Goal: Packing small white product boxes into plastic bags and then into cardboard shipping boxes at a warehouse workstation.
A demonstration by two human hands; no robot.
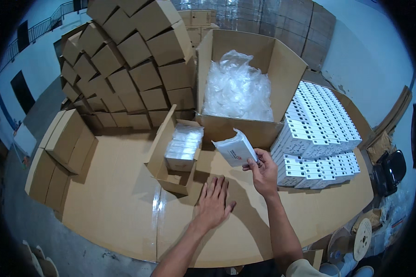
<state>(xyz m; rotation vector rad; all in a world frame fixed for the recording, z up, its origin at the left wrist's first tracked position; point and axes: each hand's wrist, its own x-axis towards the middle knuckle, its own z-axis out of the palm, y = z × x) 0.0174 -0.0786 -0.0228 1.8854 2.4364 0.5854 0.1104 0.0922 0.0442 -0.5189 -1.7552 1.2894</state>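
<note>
Over on the left, a tall pile of brown boxes (136,48) climbs in slanting rows, with more closed cartons (69,141) nearer this side. Right at the back I can see big cartons (268,21) under shiny plastic wrap. Beyond the pile, a dark railing (45,27) slopes above a black doorway (22,92). Across the room, long cardboard pieces (395,113) lean by a pale wall (365,55), near a glossy black thing (393,171), hard to identify; a large reel (363,240) sits lower down.

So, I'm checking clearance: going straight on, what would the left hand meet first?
The left hand would probably meet the big open carton; the bagged packet overlaps that line but seems raised.
</note>
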